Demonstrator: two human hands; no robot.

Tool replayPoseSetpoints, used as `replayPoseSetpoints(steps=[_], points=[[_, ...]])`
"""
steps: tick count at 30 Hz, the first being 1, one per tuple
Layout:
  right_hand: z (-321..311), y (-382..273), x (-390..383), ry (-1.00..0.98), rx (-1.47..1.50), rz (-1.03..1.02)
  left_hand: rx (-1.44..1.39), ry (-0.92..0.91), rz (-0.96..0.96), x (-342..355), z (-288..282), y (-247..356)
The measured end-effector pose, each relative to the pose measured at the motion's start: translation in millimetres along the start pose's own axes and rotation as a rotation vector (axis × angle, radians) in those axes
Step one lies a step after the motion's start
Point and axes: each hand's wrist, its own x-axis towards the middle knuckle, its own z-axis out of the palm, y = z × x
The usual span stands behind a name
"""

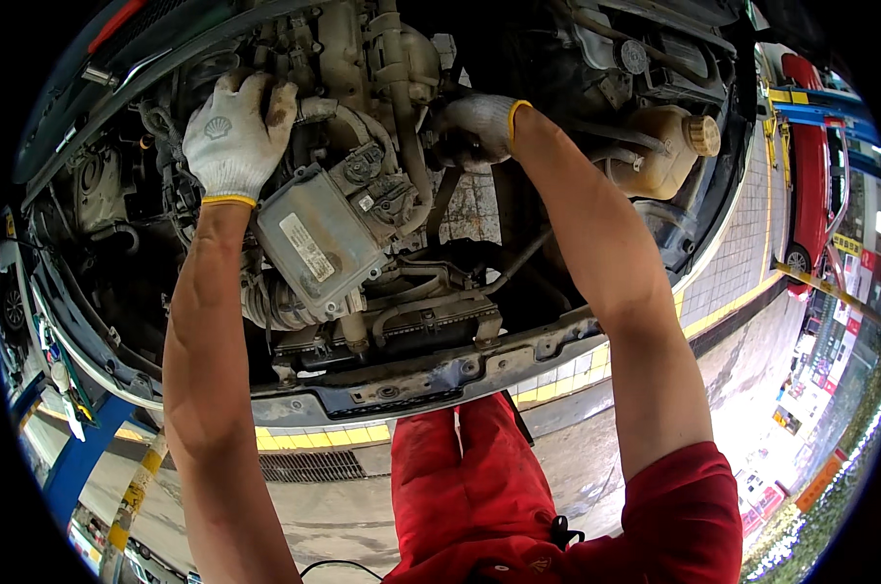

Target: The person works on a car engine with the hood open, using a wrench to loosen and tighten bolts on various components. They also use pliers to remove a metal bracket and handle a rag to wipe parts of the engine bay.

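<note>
Both my hands, in dirty white knit gloves with yellow cuffs, are in a car's engine bay. My left hand (pixel 241 136) is at the left side of the engine, its fingers bent down; the part under them is hidden. Beside its wrist is a flat metal control box (pixel 319 238) with a pale label. My right hand (pixel 479 127) reaches into the dark gap right of the engine, next to a vertical pipe (pixel 402 107). Its fingers curl inward in shadow, and what they hold cannot be made out.
A yellowed coolant tank (pixel 655 151) with a ribbed cap stands to the right. Across the front runs the car's metal crossmember (pixel 392 389). At the far left edge lies a ratchet wrench (pixel 119 76). Beyond are a red car (pixel 808 165) and a blue lift post (pixel 85 453).
</note>
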Motion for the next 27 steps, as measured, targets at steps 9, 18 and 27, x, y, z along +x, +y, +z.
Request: replayPoseSetpoints(steps=[9,18,27], points=[[-24,21,10,-0.098,-0.781,-0.206,-0.046,0.014,0.029,0,1,-1],[46,106,39,0.562,-1.329,-0.540,-0.027,0.040,0.033,-2,5,-7],[51,126,65,0.595,-0.893,-0.224,0.028,-0.023,0.036,-2,3,-1]])
